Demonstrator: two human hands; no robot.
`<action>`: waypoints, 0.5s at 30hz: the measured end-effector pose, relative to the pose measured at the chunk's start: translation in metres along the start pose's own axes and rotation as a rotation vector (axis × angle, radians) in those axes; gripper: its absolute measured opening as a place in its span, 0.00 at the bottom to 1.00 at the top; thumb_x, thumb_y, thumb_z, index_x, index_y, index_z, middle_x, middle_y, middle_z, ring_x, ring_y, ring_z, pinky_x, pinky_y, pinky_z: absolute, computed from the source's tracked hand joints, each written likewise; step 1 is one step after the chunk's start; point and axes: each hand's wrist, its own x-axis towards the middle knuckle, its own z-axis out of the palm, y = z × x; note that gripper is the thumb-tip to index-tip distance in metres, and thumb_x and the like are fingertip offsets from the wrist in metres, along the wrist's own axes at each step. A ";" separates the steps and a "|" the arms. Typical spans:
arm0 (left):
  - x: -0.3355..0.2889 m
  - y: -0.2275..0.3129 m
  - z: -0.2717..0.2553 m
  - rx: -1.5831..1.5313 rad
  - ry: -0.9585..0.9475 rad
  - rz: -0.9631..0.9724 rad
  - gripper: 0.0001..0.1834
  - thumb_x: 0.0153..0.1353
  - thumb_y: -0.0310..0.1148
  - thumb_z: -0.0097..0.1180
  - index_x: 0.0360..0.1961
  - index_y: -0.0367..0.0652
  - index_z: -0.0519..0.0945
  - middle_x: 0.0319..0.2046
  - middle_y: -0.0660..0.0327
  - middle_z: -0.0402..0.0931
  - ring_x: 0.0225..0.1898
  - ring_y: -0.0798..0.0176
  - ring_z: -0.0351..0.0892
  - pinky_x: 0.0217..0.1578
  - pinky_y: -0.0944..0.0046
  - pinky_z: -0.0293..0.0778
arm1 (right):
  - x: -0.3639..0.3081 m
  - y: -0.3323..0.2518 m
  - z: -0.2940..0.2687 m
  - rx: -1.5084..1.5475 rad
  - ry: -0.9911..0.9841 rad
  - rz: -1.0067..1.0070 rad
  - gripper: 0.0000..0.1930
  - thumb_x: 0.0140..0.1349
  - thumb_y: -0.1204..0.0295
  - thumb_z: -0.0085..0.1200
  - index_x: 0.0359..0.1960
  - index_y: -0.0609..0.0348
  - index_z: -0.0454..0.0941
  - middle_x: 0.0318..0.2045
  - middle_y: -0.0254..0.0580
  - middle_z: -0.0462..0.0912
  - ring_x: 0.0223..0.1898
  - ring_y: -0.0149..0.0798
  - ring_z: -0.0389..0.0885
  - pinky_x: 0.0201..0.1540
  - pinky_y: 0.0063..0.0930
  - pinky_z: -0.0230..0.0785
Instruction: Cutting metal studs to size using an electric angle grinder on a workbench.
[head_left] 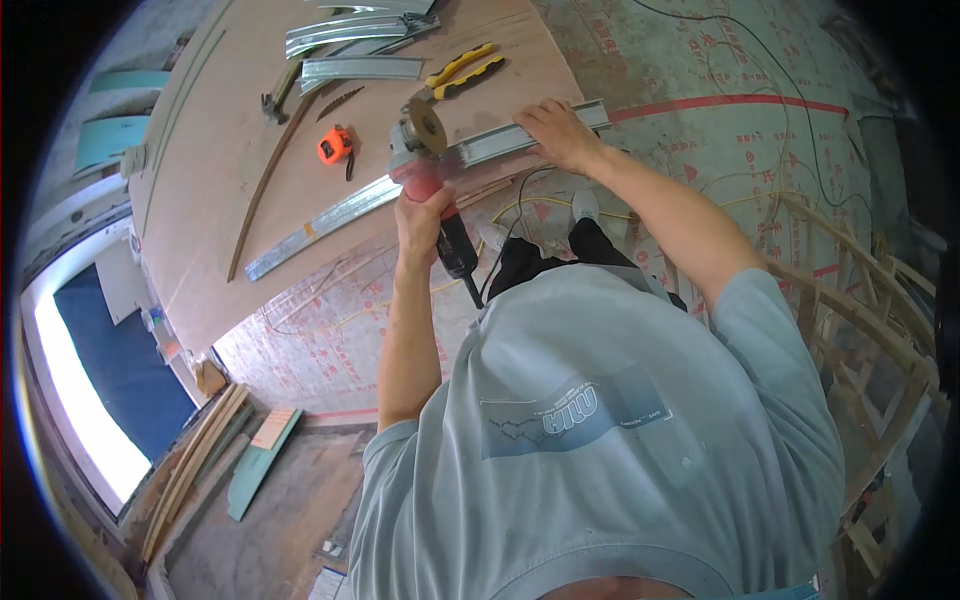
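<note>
Angle grinder: where's that?
Wrapped in the left hand, its disc standing just beyond the fist. I can't tell whether the disc touches the metal channel.
And the right hand?
Gripping that channel near one end, fingers bent across it; the strip runs leftward past the left hand.
What lies around?
An orange tape measure, beyond the left hand and to its left; a hammer farther out. Straight beyond that hand, a yellow-and-black-handled plier-type tool, then bent metal pieces.
</note>
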 end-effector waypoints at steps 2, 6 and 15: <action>0.004 -0.007 -0.001 0.087 -0.002 0.039 0.12 0.52 0.27 0.65 0.38 0.39 0.77 0.29 0.64 0.75 0.29 0.69 0.75 0.31 0.66 0.73 | 0.000 0.000 0.000 -0.013 -0.012 0.000 0.32 0.54 0.67 0.67 0.61 0.56 0.71 0.57 0.42 0.75 0.60 0.48 0.70 0.65 0.44 0.59; 0.006 -0.014 0.001 0.210 0.017 0.094 0.14 0.51 0.28 0.66 0.37 0.37 0.78 0.30 0.64 0.76 0.29 0.68 0.75 0.32 0.66 0.73 | -0.002 0.002 -0.001 -0.015 0.030 -0.015 0.33 0.51 0.71 0.67 0.61 0.57 0.70 0.55 0.43 0.75 0.58 0.49 0.71 0.63 0.45 0.61; 0.008 -0.024 0.004 0.118 -0.010 0.031 0.15 0.51 0.28 0.66 0.40 0.37 0.78 0.30 0.63 0.76 0.28 0.68 0.75 0.32 0.66 0.75 | -0.001 0.003 0.001 -0.037 0.048 -0.025 0.32 0.51 0.69 0.68 0.60 0.57 0.71 0.55 0.43 0.75 0.58 0.49 0.70 0.64 0.45 0.60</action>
